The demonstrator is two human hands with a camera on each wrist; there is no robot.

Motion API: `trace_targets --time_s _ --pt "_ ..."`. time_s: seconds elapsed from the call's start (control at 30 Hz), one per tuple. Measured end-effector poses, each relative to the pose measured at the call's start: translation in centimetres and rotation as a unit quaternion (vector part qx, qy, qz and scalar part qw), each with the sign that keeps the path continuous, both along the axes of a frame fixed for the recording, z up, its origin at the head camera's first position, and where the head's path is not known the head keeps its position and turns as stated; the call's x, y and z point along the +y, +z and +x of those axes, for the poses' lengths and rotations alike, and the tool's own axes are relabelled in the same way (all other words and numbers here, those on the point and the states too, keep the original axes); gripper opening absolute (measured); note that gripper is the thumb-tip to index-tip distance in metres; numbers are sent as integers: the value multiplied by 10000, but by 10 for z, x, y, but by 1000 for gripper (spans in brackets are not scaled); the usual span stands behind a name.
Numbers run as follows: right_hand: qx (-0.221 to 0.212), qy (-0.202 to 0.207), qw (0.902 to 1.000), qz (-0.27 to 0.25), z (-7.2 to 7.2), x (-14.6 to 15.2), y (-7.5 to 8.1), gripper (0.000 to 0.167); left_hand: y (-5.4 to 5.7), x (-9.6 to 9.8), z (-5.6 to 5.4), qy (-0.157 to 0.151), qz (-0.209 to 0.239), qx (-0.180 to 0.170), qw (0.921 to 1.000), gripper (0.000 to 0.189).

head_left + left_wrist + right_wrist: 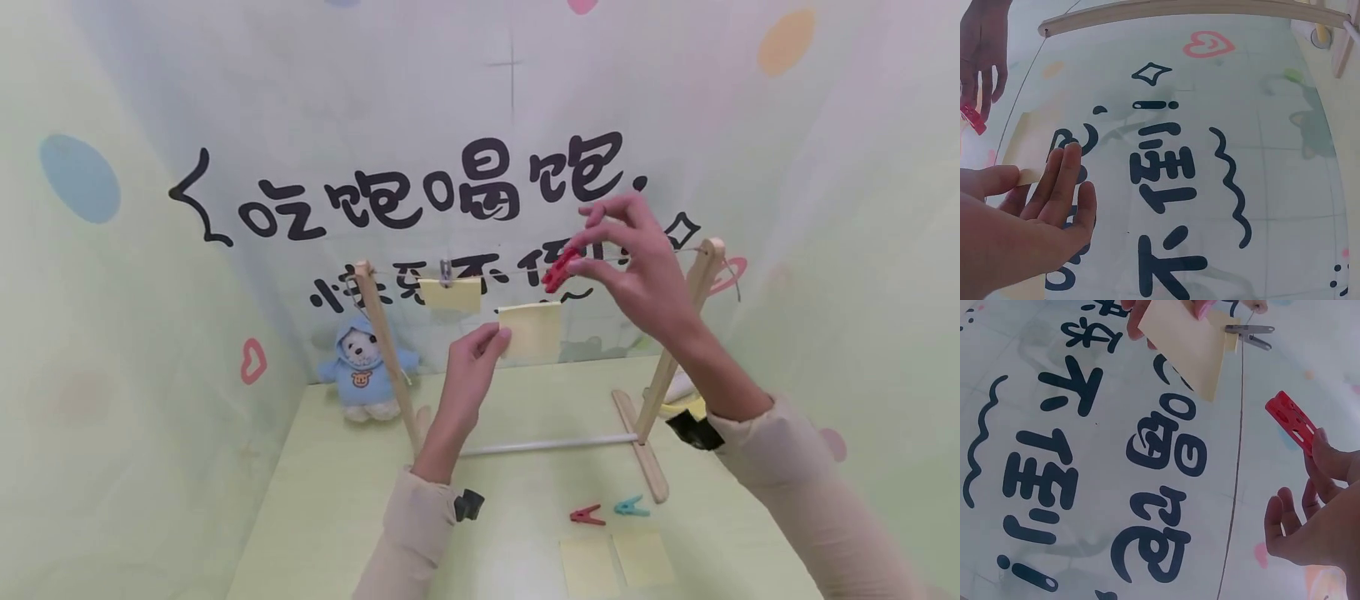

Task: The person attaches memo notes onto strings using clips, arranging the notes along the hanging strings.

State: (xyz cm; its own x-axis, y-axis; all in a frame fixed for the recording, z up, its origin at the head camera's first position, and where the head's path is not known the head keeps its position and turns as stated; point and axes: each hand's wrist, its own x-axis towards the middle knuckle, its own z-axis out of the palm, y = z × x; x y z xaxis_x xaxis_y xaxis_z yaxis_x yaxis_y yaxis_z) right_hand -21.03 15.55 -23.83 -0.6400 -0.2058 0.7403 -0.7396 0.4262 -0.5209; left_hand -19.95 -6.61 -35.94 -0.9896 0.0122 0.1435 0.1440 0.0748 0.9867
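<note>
Between thumb and fingers, my left hand (471,367) pinches the left edge of a pale yellow paper note (531,329), held just below a thin string (1237,456). My right hand (637,262) pinches a red clothespin (558,271) above and to the right of that note, apart from it; in the right wrist view the pin (1291,420) stands clear of the string. Another yellow note (452,295) hangs from the string to the left, held by a grey clothespin (446,272). The string runs between two wooden posts (386,350).
On the table (337,517) lie a red clothespin (588,515), a teal clothespin (632,506) and two yellow notes (588,567) near the front. A white rod (547,443) joins the post bases. A plush toy in blue (363,375) sits by the left post.
</note>
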Motion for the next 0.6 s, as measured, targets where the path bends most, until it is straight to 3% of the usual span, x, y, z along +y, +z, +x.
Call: trace_targets --time_s 0.23,0.6 --pt "-100 0 9998 195 -22 -8 14 14 15 0 -8 85 200 -3 9998 30" --pt "-375 26 9977 573 -33 -16 16 9 25 0 -13 93 172 49 9998 33"
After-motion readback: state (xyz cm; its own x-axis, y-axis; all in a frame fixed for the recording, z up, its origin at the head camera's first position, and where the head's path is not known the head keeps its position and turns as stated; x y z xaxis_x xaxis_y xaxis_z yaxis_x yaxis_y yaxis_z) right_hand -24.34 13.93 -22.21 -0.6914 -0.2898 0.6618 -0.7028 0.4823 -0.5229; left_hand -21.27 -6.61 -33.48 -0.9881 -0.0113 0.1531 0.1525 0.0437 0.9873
